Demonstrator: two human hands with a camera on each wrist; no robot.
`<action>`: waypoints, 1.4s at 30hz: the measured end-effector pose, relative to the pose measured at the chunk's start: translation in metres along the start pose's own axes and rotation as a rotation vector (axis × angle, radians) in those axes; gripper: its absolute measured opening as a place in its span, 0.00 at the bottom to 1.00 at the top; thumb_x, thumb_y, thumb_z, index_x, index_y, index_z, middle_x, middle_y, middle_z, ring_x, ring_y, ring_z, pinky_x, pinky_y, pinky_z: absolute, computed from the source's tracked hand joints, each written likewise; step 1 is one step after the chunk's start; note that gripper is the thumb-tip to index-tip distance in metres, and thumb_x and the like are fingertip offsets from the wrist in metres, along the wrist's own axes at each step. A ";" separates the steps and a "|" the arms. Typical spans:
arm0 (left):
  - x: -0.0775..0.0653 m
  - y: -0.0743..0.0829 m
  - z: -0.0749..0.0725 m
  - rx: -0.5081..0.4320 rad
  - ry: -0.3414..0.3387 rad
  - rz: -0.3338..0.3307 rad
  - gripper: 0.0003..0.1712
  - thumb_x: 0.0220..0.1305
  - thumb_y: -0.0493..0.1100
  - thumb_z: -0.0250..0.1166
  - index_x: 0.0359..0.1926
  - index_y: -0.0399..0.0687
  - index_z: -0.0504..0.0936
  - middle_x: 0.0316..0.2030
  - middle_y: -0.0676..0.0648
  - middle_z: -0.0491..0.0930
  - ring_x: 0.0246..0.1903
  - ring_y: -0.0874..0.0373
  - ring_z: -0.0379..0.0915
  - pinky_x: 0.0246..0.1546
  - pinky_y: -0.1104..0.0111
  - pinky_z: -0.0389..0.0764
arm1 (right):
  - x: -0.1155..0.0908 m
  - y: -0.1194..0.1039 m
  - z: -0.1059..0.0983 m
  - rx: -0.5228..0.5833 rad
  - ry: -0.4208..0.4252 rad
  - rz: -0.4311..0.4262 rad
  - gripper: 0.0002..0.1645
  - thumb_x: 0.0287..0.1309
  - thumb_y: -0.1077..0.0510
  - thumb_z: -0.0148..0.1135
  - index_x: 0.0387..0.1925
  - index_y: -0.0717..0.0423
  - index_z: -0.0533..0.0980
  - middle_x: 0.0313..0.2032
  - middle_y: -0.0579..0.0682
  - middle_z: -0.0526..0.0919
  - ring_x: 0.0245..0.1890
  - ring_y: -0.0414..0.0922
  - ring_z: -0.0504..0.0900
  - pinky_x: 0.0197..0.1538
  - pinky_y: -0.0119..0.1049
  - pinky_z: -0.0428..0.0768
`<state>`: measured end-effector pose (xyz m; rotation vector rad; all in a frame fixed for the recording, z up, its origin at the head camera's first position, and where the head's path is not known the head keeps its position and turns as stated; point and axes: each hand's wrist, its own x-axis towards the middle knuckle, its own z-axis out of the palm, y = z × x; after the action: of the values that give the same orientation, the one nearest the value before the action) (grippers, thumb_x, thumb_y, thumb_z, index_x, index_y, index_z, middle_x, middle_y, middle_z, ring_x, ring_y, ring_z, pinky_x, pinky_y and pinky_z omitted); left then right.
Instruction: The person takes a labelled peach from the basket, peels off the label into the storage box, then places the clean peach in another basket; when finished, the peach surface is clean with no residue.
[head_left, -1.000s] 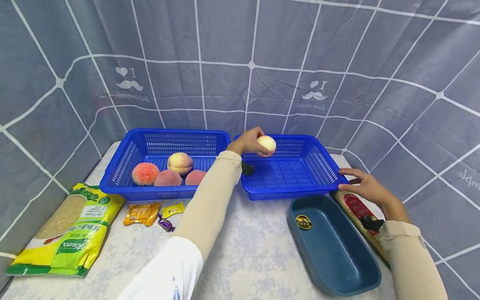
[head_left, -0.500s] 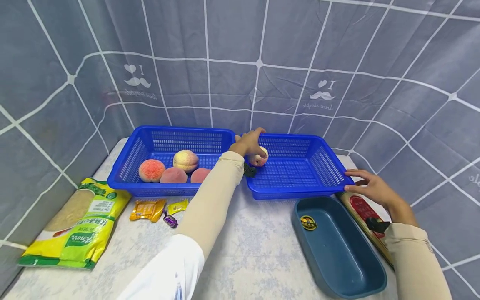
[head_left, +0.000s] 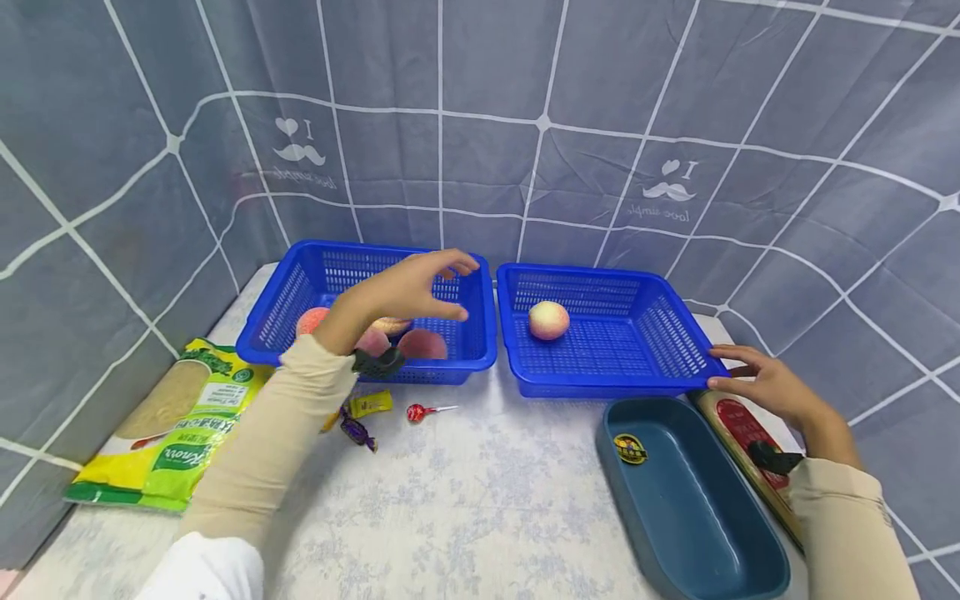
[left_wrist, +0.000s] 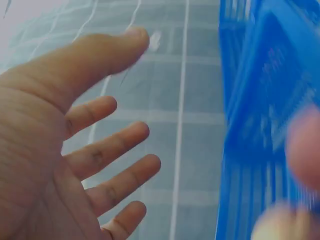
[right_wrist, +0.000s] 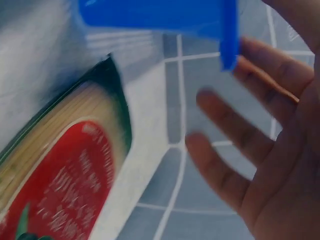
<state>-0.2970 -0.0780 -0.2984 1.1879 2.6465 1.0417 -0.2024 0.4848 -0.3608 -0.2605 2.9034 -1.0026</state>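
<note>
Peach (head_left: 549,321), one, lying toward the left end of the right blue basket (head_left: 600,343), whose near-right corner the right hand (head_left: 776,387) touches with extended fingers, while the left hand (head_left: 405,290), fingers spread, hovers above the left blue basket (head_left: 442,375).

Peaches (head_left: 422,344) in left basket (head_left: 468,367); peach (head_left: 549,321) in right basket (head_left: 607,346), behind tray (head_left: 697,500).

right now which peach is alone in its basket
The yellow and pink peach in the right blue basket; the other visible peaches share the left blue basket.
</note>
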 end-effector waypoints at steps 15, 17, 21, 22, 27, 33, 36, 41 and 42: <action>-0.229 -0.083 -0.040 0.034 0.403 -0.258 0.38 0.51 0.38 0.80 0.63 0.41 0.76 0.64 0.37 0.69 0.64 0.43 0.61 0.63 0.40 0.63 | 0.079 -0.141 0.039 -0.056 -0.043 -0.363 0.38 0.64 0.59 0.69 0.71 0.62 0.65 0.67 0.63 0.69 0.61 0.65 0.72 0.58 0.68 0.70; -0.239 -0.093 -0.035 0.070 0.419 -0.266 0.35 0.53 0.39 0.79 0.62 0.42 0.77 0.62 0.39 0.71 0.61 0.57 0.63 0.57 0.52 0.69 | 0.096 -0.172 0.056 -0.028 -0.096 -0.435 0.37 0.63 0.60 0.70 0.71 0.60 0.66 0.66 0.61 0.71 0.61 0.61 0.73 0.58 0.64 0.73; -0.248 -0.106 -0.027 0.126 0.453 -0.285 0.30 0.58 0.41 0.77 0.61 0.45 0.79 0.58 0.43 0.76 0.53 0.78 0.62 0.44 0.66 0.71 | 0.129 -0.230 0.095 -0.006 -0.243 -0.570 0.37 0.63 0.58 0.71 0.71 0.57 0.68 0.64 0.55 0.73 0.60 0.54 0.75 0.59 0.56 0.76; -0.249 -0.108 -0.025 0.121 0.460 -0.285 0.28 0.58 0.41 0.77 0.60 0.46 0.80 0.58 0.43 0.76 0.53 0.79 0.62 0.43 0.67 0.71 | 0.137 -0.242 0.105 -0.008 -0.283 -0.596 0.36 0.63 0.57 0.71 0.70 0.56 0.69 0.64 0.55 0.73 0.60 0.53 0.75 0.59 0.55 0.76; -0.249 -0.115 -0.020 0.072 0.482 -0.270 0.22 0.60 0.39 0.75 0.55 0.45 0.83 0.61 0.41 0.75 0.55 0.79 0.62 0.45 0.70 0.72 | 0.181 -0.288 0.155 -0.084 -0.530 -0.606 0.36 0.64 0.55 0.70 0.71 0.54 0.69 0.68 0.55 0.71 0.62 0.53 0.74 0.62 0.52 0.73; -0.248 -0.118 -0.016 0.042 0.489 -0.288 0.19 0.61 0.39 0.74 0.53 0.44 0.84 0.63 0.39 0.74 0.55 0.79 0.63 0.46 0.75 0.73 | 0.217 -0.310 0.197 -0.037 -0.757 -0.556 0.34 0.62 0.62 0.70 0.68 0.62 0.71 0.67 0.59 0.72 0.68 0.56 0.68 0.65 0.45 0.72; -0.246 -0.118 -0.016 0.019 0.491 -0.304 0.18 0.62 0.40 0.74 0.53 0.44 0.84 0.64 0.39 0.74 0.55 0.79 0.63 0.46 0.76 0.73 | 0.226 -0.312 0.207 -0.053 -0.828 -0.488 0.33 0.60 0.61 0.72 0.66 0.59 0.74 0.64 0.58 0.75 0.66 0.53 0.69 0.62 0.40 0.74; -0.247 -0.117 -0.017 -0.004 0.507 -0.310 0.18 0.63 0.39 0.74 0.53 0.43 0.84 0.64 0.39 0.73 0.55 0.78 0.65 0.46 0.78 0.74 | 0.234 -0.312 0.217 -0.126 -0.928 -0.347 0.34 0.56 0.57 0.75 0.65 0.49 0.76 0.64 0.55 0.73 0.67 0.55 0.67 0.61 0.46 0.74; -0.248 -0.117 -0.017 -0.004 0.509 -0.310 0.19 0.63 0.39 0.74 0.53 0.42 0.84 0.64 0.39 0.73 0.55 0.78 0.64 0.46 0.79 0.74 | 0.234 -0.313 0.219 -0.137 -0.943 -0.331 0.35 0.56 0.56 0.76 0.66 0.48 0.76 0.64 0.54 0.72 0.67 0.55 0.66 0.61 0.46 0.74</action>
<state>-0.2034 -0.3120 -0.4075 0.5243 3.0497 1.4347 -0.3648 0.0682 -0.3400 -0.9440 2.0773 -0.4799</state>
